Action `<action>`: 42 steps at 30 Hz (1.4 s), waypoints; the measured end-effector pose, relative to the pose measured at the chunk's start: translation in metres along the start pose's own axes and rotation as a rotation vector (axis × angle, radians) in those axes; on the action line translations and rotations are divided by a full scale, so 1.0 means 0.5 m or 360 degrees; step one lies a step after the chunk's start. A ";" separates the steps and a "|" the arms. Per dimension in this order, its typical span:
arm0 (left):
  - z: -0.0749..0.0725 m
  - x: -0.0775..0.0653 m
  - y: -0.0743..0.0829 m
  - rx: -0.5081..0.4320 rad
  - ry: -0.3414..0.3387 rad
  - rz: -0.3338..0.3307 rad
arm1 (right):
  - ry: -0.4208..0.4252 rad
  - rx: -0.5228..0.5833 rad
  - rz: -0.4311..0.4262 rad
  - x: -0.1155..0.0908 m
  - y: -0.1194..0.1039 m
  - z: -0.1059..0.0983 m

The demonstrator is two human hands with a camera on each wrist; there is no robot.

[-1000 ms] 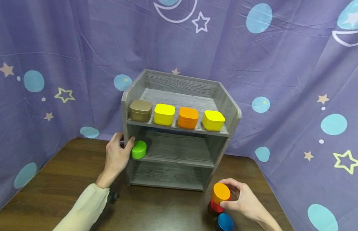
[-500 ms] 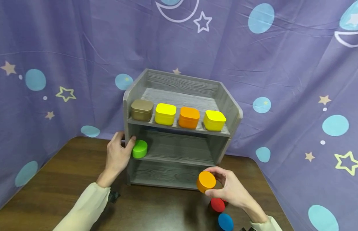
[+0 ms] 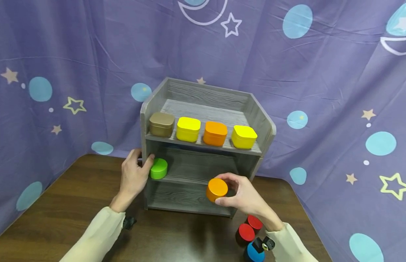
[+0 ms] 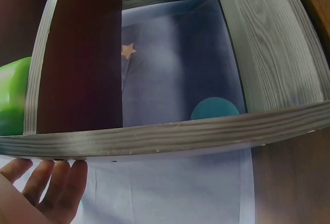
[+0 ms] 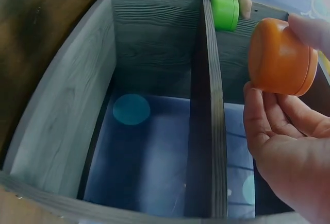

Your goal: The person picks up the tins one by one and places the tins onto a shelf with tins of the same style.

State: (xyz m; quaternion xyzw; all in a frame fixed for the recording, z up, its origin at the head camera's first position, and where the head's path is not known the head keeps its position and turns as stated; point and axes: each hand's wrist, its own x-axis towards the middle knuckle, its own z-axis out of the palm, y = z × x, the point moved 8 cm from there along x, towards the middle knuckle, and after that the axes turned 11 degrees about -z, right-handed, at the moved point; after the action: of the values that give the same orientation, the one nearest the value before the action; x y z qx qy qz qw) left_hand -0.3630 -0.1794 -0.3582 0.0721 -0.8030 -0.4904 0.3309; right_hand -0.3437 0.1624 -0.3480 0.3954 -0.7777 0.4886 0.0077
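My right hand [image 3: 240, 193] holds a round orange container [image 3: 217, 189] between thumb and fingers, in front of the grey wooden shelf [image 3: 196, 209]. In the right wrist view the orange container [image 5: 282, 56] is tilted, with the thumb on one side and fingertips on the other. My left hand [image 3: 134, 176] grips the shelf's left side panel, thumb at its front edge and fingers on the outer face. Beside that thumb, a round green container [image 3: 158, 169] stands at the left end of the middle shelf level.
Along the top level stand a brown-gold container [image 3: 161, 124], two yellow ones [image 3: 188, 129] and an orange squarish one [image 3: 215, 134]. On the brown table [image 3: 170, 236], two red round containers [image 3: 245, 233] and a blue one [image 3: 254, 253] stand under the right forearm.
My right hand has lifted the orange container off the red ones and carried it left and up to the shelf front. The left hand stays on the side panel.
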 end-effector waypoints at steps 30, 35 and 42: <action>0.004 0.000 -0.006 0.0021 -0.0050 -0.0012 | -0.0091 -0.0209 0.0106 0.174 0.001 0.081; 0.005 0.001 -0.004 0.0016 -0.0049 -0.0002 | -0.0085 -0.0210 0.0125 0.188 0.004 0.094; 0.003 0.002 -0.003 0.0007 -0.0040 -0.0003 | -0.0092 -0.0187 0.0157 0.201 0.014 0.105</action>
State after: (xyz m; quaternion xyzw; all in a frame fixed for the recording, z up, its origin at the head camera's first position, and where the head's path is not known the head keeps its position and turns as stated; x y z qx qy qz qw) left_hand -0.3649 -0.1795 -0.3593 0.0675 -0.8080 -0.4899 0.3202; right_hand -0.3974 0.0626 -0.3405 0.3695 -0.8234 0.4304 -0.0157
